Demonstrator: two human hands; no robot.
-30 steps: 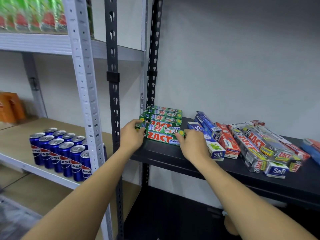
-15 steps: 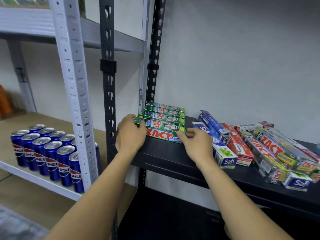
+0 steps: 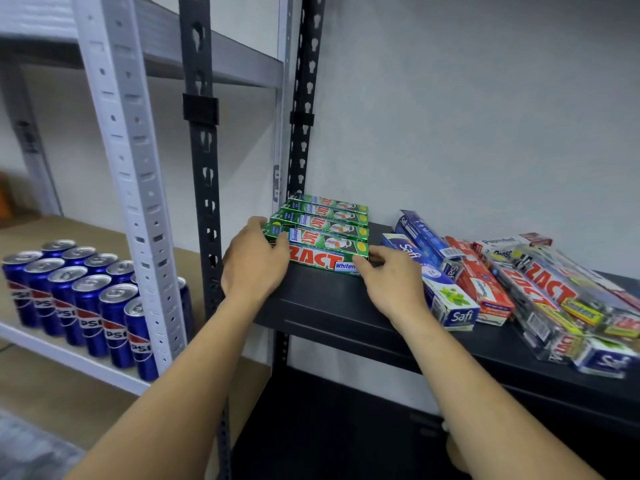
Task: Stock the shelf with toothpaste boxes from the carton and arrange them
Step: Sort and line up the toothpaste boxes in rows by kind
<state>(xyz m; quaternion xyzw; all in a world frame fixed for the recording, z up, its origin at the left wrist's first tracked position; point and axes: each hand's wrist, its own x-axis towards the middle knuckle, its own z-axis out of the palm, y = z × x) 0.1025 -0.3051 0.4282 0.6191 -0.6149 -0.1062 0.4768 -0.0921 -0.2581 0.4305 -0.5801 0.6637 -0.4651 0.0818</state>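
Compared with half a second ago, your hands sit in nearly the same grip on the front green Zact box (image 3: 323, 255); the view has tilted slightly so the cans slide further left, and the box looks squared a little closer to the row behind it. Your left hand (image 3: 254, 263) cups the box's left end, fingers curled over the top corner, grasping it. Your right hand (image 3: 389, 277) presses its fingertips against the box's right end, thumb low near the shelf surface; it grips the box rather than lying flat. The box lies at the front of the green Zact stack (image 3: 329, 216), four more boxes ranked behind it toward the wall, the back one almost touching the black rear upright (image 3: 303, 98). All rest on the black shelf (image 3: 332, 303), left end. Edges: the shelf's front lip runs just below your wrists, with a bare strip between it and the front box. The black front upright (image 3: 202, 150) stands just left of your left hand. To the right, the Safi box (image 3: 446, 299) lies just beside your right hand, its end near the lip, with the loose pile of mixed boxes (image 3: 540, 292) beyond. The Pepsi cans (image 3: 79, 299) stand on the neighbouring grey rack, well apart.
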